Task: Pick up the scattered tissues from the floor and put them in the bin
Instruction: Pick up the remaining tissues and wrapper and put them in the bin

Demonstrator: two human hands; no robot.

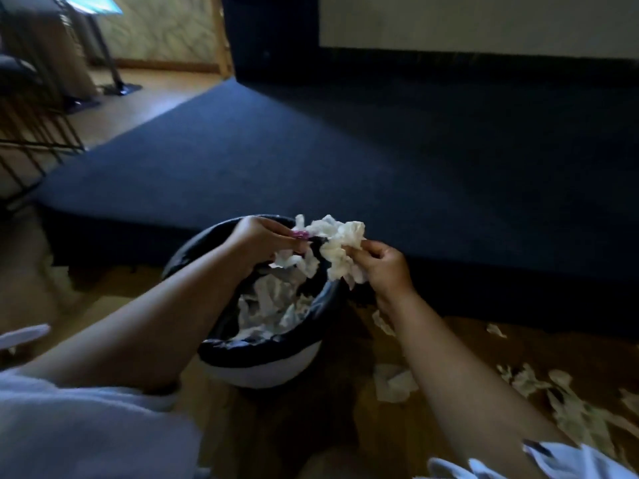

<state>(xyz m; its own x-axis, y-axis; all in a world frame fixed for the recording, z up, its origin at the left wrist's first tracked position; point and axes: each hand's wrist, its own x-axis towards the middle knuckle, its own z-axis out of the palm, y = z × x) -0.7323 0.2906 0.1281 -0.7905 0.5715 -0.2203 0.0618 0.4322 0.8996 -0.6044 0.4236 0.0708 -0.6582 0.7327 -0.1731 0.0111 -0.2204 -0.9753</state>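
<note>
White sleeve in foreground; two hands holding a tissue wad over the bin.
Both grips closed on the wad: left hand pinches its left end, right hand its lower right, the bulk bunched between and above the fingers, over the bin's far rim. Inside the black-lined bin, crumpled tissues. Right of the bin, loose tissues scattered on the wooden floor. Behind the bin, a dark blue platform.
</note>
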